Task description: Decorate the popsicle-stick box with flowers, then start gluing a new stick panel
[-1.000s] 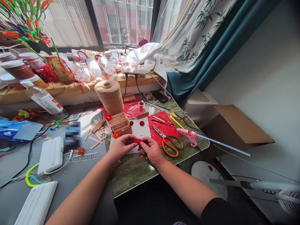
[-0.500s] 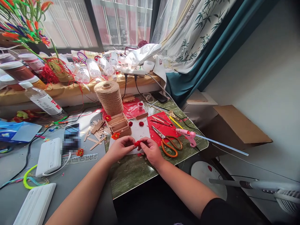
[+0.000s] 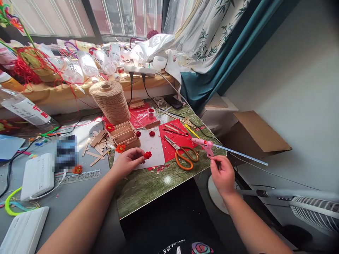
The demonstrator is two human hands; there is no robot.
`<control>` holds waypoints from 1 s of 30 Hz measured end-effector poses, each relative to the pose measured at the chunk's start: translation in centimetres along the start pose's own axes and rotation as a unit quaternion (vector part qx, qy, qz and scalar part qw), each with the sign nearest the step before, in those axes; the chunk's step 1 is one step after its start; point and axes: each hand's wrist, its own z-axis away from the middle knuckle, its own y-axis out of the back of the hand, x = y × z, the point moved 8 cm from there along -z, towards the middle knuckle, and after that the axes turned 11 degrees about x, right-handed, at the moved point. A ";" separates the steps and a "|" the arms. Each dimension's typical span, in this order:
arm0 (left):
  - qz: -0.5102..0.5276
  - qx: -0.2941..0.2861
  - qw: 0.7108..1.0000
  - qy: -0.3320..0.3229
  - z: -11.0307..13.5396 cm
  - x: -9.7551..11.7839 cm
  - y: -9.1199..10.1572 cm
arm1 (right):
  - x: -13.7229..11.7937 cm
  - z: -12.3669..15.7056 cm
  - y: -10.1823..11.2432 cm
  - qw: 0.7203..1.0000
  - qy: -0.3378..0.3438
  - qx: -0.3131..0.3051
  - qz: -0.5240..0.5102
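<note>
Between the thumb and fingers of my left hand (image 3: 128, 161) is a small red flower (image 3: 147, 155), held over the white sheet (image 3: 156, 151). My right hand (image 3: 222, 173) is closed, its thumb and fingertips at the lower end of the pink glue gun's (image 3: 205, 143) handle. A long clear glue stick (image 3: 243, 155) sticks out of the gun's back. Beside the left hand stands a small box of wooden sticks (image 3: 124, 135) with red and orange flowers on its corners. Two dark red flowers (image 3: 152, 133) lie by the box. Orange-handled scissors (image 3: 182, 155) lie between my hands.
Behind the box stands a big twine spool (image 3: 109, 102). Loose wooden sticks (image 3: 97, 146) and a white power bank (image 3: 37, 176) are on the left. Tools lie on red sheets (image 3: 169, 141). A cardboard box (image 3: 262, 132) and a fan (image 3: 315, 211) are at right.
My right hand has left the red flower and moved right to the glue gun's handle. The left hand keeps the flower. The whole view has shifted slightly.
</note>
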 end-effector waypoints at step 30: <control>-0.022 -0.042 0.999 0.017 -0.8 -1.3 -0.7 | 0.4 -5.3 -6.9 0.859 -0.315 -0.240 -0.325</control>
